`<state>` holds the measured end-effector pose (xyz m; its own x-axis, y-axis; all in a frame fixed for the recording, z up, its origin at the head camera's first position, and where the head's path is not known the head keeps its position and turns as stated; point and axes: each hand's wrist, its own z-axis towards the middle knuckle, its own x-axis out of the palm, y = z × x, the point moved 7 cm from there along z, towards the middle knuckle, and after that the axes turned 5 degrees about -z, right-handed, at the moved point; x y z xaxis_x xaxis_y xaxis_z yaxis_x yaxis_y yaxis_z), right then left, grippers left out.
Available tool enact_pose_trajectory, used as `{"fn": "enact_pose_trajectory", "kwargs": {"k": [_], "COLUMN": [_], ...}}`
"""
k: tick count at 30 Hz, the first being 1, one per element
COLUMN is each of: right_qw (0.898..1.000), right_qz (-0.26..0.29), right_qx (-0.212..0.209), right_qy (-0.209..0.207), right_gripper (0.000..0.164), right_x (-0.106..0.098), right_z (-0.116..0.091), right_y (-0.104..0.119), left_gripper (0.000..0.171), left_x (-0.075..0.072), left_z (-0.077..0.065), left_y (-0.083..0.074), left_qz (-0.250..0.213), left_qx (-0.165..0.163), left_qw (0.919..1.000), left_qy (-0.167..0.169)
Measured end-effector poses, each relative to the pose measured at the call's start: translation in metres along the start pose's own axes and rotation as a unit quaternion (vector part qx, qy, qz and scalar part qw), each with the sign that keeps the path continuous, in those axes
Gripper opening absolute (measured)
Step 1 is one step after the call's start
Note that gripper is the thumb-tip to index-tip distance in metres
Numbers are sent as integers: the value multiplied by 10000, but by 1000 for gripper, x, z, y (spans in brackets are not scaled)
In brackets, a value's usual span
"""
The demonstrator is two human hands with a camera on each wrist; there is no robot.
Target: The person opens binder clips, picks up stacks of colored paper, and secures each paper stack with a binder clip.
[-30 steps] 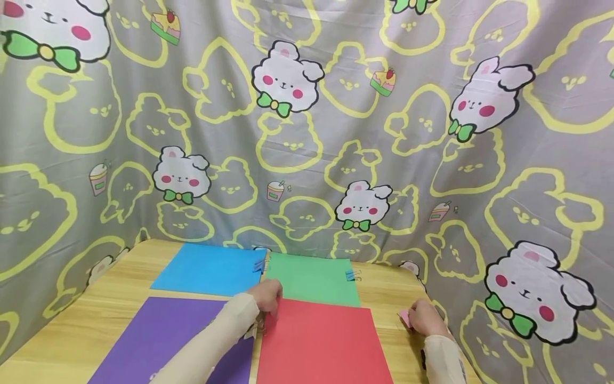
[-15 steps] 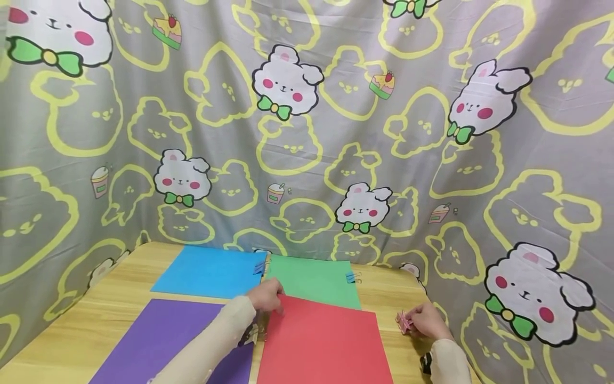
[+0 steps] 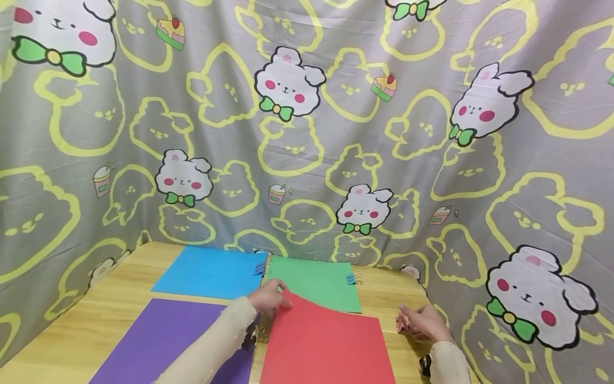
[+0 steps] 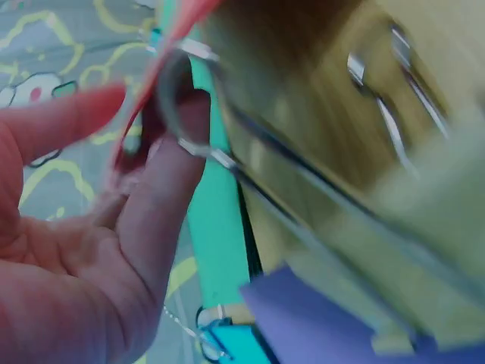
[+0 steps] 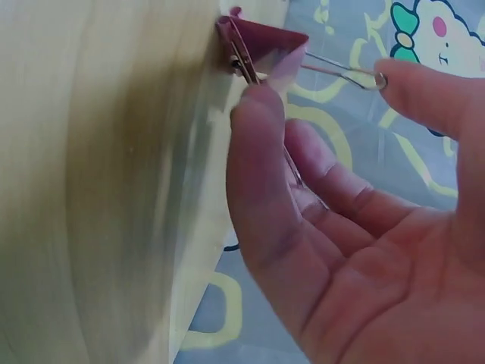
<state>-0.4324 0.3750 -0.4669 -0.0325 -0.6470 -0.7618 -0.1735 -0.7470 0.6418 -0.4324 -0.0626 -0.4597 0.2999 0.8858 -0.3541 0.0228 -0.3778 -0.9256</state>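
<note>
My left hand (image 3: 267, 296) pinches the far left corner of a red sheet (image 3: 331, 346) and holds it raised, so its far edge bends up. In the left wrist view, the red sheet runs between the thumb and fingers (image 4: 155, 205). On the right, my right hand (image 3: 428, 321) holds a pink binder clip (image 3: 403, 322) low by the table. The right wrist view shows the thumb against one wire handle of the pink clip (image 5: 276, 42) and a finger at the other. Whether the clip's mouth is parted, I cannot tell.
Blue (image 3: 211, 272), green (image 3: 312, 282) and purple (image 3: 168, 341) sheets lie on the wooden table (image 3: 115, 282). Blue clips sit on the blue sheet (image 3: 259, 268) and green sheet (image 3: 352, 279). Wire clip handles (image 4: 303, 220) cross close before the left wrist camera. A patterned curtain (image 3: 307, 144) surrounds the table.
My left hand has lifted the red sheet's far left corner, and the sheet has shifted slightly right. The pink clip has turned in my right hand, whose thumb now stands farther out.
</note>
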Motion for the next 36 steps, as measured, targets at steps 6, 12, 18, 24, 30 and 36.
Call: {"fn": "enact_pose_trajectory", "kwargs": {"k": [6,12,18,24,30,36], "right_qw": [9981,9988,9991,9956,9595,9710], "right_qz": [-489,-9,133,485,1771,1558], "right_qx": [-304,-477,-409,-562,-540,-415], "right_qy": [-199,-75,40,571,2124,1765], "right_gripper": [55,44,35,39,44,35], "right_x": [-11,-13,-12,-11,-2,-12], "right_z": [-2,-3,-3,-3,-6,-3], "right_y": [5,5,3,-1,-12,-22], "left_gripper": [84,15,21,51,69,64], "left_x": [5,5,11,20,25,24], "left_z": [1,-2,-10,-16,-25,-26], "left_y": [4,2,-2,-4,-1,3], "left_qz": [-715,-570,-657,-861,-904,-1163], "left_qx": [-410,-194,67,-50,-320,-291], "left_qw": [9964,9978,9970,9923,9885,9863], "left_qy": [211,263,410,884,1167,1134]}}
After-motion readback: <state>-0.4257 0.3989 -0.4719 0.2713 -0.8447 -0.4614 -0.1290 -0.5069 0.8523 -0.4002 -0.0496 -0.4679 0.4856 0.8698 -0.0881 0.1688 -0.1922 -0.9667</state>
